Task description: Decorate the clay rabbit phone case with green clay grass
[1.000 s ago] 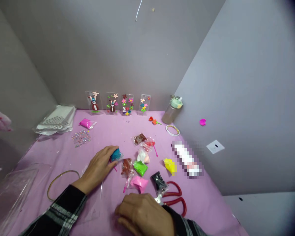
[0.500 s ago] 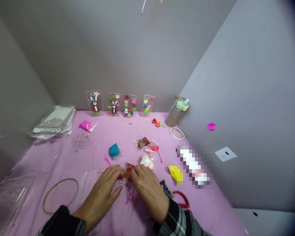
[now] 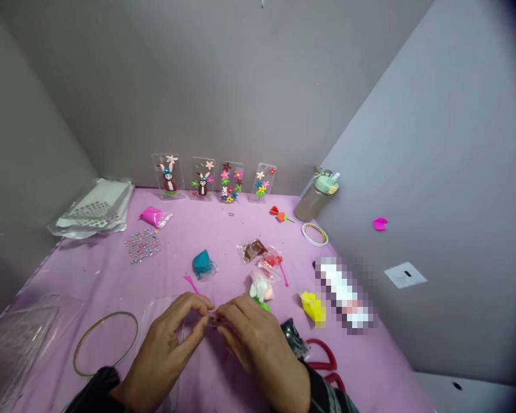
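Note:
Above the pink table, my left hand [image 3: 169, 341] and my right hand [image 3: 258, 344] meet fingertip to fingertip. Between their pinched fingers is a small clear packet of reddish-brown clay [image 3: 215, 320], mostly covered by the fingers. A pink modelling tool [image 3: 192, 284] lies just beyond my left hand. White clay in clear wrap [image 3: 261, 285] and a bit of green clay [image 3: 262, 304] are past my right knuckles. Beside my right wrist lie a packet of black clay [image 3: 294, 339] and red-handled scissors [image 3: 324, 355].
Four decorated clear phone cases [image 3: 203, 178] lean on the back wall. A bottle [image 3: 316, 198] stands at back right, near a tape roll [image 3: 315, 234]. Blue clay [image 3: 203, 264], yellow clay [image 3: 313, 308], rhinestones [image 3: 143, 245] and a hoop [image 3: 105, 344] lie around.
Both hands have drawn closer together around the brown clay packet, now largely hidden. My right hand has shifted toward me, uncovering green clay. The whole view has tilted slightly.

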### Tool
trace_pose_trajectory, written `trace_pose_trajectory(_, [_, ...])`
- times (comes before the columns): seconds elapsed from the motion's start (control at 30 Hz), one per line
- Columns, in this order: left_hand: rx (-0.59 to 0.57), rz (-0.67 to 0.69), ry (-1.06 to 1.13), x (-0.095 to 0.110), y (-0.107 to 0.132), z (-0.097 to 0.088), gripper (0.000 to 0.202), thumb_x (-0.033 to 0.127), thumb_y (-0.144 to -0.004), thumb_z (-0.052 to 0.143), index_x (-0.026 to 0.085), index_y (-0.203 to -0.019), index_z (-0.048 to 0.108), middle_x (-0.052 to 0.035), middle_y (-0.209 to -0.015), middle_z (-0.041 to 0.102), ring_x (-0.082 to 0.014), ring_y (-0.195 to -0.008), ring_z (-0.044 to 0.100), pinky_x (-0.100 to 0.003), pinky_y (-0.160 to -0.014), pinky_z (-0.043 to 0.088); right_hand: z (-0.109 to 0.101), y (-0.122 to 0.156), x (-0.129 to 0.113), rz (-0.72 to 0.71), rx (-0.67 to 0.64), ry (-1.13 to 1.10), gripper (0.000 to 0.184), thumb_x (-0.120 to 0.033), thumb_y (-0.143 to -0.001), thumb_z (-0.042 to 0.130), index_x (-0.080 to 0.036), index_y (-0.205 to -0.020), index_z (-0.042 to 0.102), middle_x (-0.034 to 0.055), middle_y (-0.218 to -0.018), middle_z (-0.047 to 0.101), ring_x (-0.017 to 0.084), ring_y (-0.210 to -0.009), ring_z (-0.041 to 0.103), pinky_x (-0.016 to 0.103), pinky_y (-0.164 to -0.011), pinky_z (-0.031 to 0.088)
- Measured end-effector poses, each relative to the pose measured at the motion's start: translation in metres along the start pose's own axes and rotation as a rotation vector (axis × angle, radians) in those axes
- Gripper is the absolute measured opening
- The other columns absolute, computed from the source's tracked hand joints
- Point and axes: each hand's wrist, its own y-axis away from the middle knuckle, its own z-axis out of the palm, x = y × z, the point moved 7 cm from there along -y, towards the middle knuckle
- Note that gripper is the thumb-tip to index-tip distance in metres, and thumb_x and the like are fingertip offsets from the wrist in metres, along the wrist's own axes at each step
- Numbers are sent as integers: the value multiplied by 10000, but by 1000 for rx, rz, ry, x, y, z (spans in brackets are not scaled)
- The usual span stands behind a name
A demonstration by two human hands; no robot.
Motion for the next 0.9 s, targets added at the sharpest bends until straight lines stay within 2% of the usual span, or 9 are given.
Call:
trace_pose_trajectory(0.1, [-1,-151,151,-3,3,-3,198,355,-960,536,235,-820,608,13,-796,669,-162,-789,674,-235,-733,542,-2,2,0,38,61,-245,152,-145,-996,587,-202,-1135,612,39,-982,686,187,-886,639,302,-779,515])
trace_pose_trajectory(0.17, [2,-193,227,-4,3,-3,230,388,-943,542,228,-792,609,13,-765,654,-161,-758,670,-225,-703,545,-2,3,-1,18,98,-302,195,-145,-994,589,-208,-1176,611,52,-1029,684,190,-928,643,301,-808,515])
trace_pose_trajectory(0.23, [-8,-221,267,-5,2,-1,246,411,-930,549,224,-780,607,15,-743,643,-158,-728,663,-220,-683,544,0,3,-3,-22,106,-286,197,-147,-1005,562,-216,-1176,633,64,-1056,676,196,-956,643,306,-828,513])
trace_pose_trajectory(0.33, [-39,-254,282,-8,1,2,255,424,-918,555,221,-771,600,19,-717,638,-155,-693,656,-219,-662,541,5,2,-3,-46,84,-223,202,-174,-1023,532,-217,-1168,665,68,-991,666,197,-901,639,306,-783,509])
trace_pose_trajectory(0.5, [-24,-283,269,-16,2,4,261,437,-912,565,222,-765,590,24,-704,618,-150,-664,639,-218,-630,535,11,0,-1,-40,10,-202,165,-191,-996,592,-192,-1125,694,81,-982,657,203,-887,632,316,-766,511])
trace_pose_trajectory(0.6, [-32,-317,308,-20,3,5,263,443,-916,561,224,-771,584,28,-692,610,-147,-640,632,-218,-600,534,11,-1,0,-34,-31,-265,112,-211,-986,623,-188,-1054,709,77,-993,659,202,-906,632,318,-778,513])
trace_pose_trajectory(0.8, [16,-258,293,-15,4,1,252,414,-932,566,222,-770,580,31,-699,611,-137,-641,644,-205,-604,543,4,0,8,-23,125,-554,112,-146,-972,643,-200,-1043,710,48,-982,663,153,-929,647,259,-839,510])
trace_pose_trajectory(0.9, [56,-172,234,-13,4,-2,153,363,-959,564,236,-907,630,19,-811,663,-135,-735,680,-196,-676,555,4,1,13,0,169,-564,105,-97,-962,637,-192,-974,681,30,-931,657,145,-902,632,249,-819,495])
